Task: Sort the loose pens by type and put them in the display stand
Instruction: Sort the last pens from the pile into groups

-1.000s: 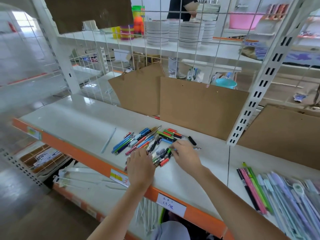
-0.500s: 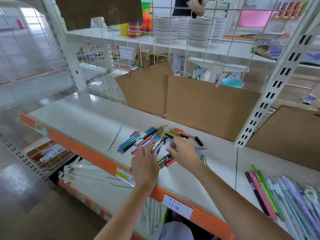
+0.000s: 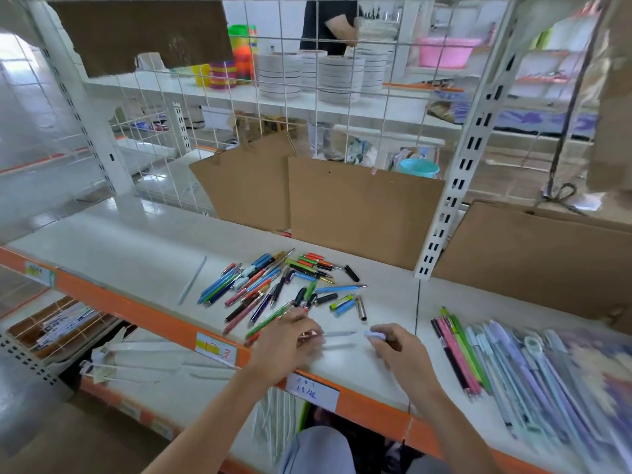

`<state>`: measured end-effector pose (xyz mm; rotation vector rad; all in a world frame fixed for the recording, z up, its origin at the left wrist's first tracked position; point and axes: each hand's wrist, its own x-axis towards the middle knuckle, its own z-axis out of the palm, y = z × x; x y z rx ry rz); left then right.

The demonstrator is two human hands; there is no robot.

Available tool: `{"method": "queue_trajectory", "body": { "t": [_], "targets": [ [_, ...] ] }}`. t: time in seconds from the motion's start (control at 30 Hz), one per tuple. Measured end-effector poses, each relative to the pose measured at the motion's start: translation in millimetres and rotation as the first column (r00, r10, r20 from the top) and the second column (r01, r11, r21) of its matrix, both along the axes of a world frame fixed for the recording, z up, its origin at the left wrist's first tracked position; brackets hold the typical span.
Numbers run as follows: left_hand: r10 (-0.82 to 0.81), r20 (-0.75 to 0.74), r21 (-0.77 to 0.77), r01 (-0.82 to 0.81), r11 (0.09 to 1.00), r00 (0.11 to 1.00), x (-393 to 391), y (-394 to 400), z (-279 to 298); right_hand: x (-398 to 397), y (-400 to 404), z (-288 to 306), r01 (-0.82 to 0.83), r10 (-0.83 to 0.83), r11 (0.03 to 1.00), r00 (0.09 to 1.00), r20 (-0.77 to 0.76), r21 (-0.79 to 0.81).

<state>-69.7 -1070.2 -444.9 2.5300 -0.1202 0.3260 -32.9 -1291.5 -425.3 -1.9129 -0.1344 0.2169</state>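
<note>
Lying crosswise, pale pen (image 3: 338,333) joins both hands

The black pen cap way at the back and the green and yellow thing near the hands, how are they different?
The black pen cap is plain and dark; the green and yellow thing is bright and two-coloured. The cap lies apart at the back edge of the pile; the green one lies nearer the hands, beside a blue piece. Both lie flat on the white shelf.

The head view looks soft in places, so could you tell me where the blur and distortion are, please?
Head view: motion blur smears the packaged pens at right and the left hand; the loose pens stay fairly sharp; wide-angle distortion tilts the shelf upright.
</note>
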Motion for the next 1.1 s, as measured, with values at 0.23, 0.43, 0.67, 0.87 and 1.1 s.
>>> {"method": "queue_trajectory", "body": {
  "t": [0.23, 0.43, 0.67, 0.87, 1.1],
  "targets": [
    [0.005, -0.157, -0.101, -0.021, 0.995, 0.988, -0.5, -12.9, 4.3, -6.8, -9.2, -3.4, 0.043, -0.042, 0.996, 0.999, -0.008, 0.076],
    [-0.027, -0.135, -0.052, 0.021, 0.998, 0.99, -1.1, -14.3, 2.2, -6.1, -10.0, -6.1, 0.045, -0.044, 0.992, 0.999, -0.013, 0.114],
    [-0.063, -0.083, -0.168, 0.048, 0.985, 0.995, -0.6, -11.1, -0.7, -5.8, -10.1, -3.1, -0.036, 0.037, 0.99, 0.999, -0.004, 0.133],
    [-0.044, -0.062, -0.166, 0.033, 0.986, 0.997, 0.3, -12.1, -2.2, -4.3, -11.1, -4.5, -0.045, 0.047, 0.984, 0.999, -0.011, 0.174],
    [-0.046, -0.05, -0.182, 0.036, 0.983, 0.998, 0.0, -10.5, -3.5, -4.2, -10.5, -5.0, -0.04, 0.039, 0.982, 0.999, 0.006, 0.185]
  ]
}}
